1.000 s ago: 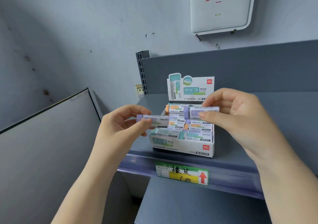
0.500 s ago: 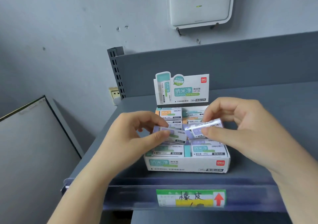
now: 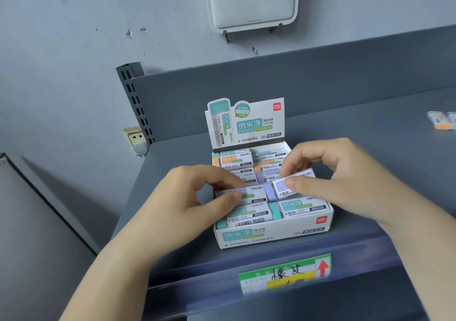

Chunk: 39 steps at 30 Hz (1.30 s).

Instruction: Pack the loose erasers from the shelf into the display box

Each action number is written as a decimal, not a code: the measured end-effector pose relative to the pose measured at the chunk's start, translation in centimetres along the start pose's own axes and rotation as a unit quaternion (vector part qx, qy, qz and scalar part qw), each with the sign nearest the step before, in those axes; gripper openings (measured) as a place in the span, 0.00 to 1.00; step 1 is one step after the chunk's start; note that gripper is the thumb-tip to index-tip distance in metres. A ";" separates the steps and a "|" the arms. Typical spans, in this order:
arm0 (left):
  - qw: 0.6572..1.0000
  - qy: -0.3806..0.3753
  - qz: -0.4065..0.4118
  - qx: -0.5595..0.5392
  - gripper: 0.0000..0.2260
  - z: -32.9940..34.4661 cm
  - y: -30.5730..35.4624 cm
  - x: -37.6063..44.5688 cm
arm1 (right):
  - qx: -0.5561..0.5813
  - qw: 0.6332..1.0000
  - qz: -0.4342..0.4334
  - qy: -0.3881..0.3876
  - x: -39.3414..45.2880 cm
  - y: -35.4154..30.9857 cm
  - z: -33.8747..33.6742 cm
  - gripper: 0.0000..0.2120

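Note:
The white display box with its printed header card stands on the grey shelf and holds several wrapped erasers in rows. My left hand pinches a purple eraser between thumb and fingers, low over the box's left side. My right hand pinches a second purple eraser, tilted, just over the box's right side. Both erasers sit end to end above the front row of teal erasers. Loose erasers lie on the shelf at the far right.
The shelf's front lip carries a green and yellow price label with a red arrow. A white router box hangs on the wall above. A slotted upright and a wall socket stand at the shelf's left end. A grey panel lies at lower left.
Both hands have lowered with their erasers from above the box down onto its middle row. The view has shifted closer, and loose erasers have come into sight at the right.

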<state>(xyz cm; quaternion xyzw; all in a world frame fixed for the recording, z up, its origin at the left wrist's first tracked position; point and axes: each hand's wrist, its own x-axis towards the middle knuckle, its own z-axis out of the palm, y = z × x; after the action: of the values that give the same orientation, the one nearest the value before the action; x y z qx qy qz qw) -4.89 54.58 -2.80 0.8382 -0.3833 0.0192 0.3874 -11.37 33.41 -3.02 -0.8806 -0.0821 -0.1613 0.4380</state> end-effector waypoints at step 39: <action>0.947 0.170 0.079 0.262 0.11 15.1 13.6 4.8 | -0.386 0.909 -0.063 0.142 -8.4 5.0 -12.7 0.08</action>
<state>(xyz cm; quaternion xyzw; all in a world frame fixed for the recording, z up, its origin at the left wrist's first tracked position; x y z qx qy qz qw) -14.40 35.98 -3.20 0.8614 -0.3584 0.2917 0.2108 -20.47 20.23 -2.58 -0.9419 -0.0055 -0.3306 0.0594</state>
